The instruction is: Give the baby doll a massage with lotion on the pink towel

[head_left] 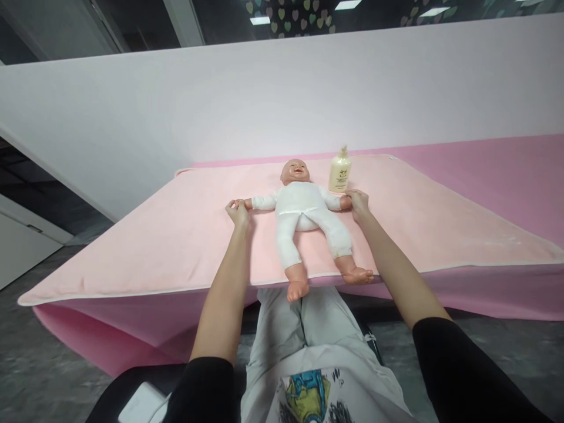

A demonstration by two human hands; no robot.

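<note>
A baby doll (304, 211) in a white romper lies on its back on a pink blanket (176, 247), arms spread, bare feet at the near edge. My left hand (238, 212) is closed around the doll's hand on the left side. My right hand (358, 202) grips the doll's other hand on the right. A cream lotion bottle (339, 170) stands upright just beyond my right hand, beside the doll's head.
The blanket covers a table draped in a darker pink cloth (506, 170), set against a pale wall (264, 100). I sit at the near edge, my knees under the doll's feet. Grey floor lies to the left.
</note>
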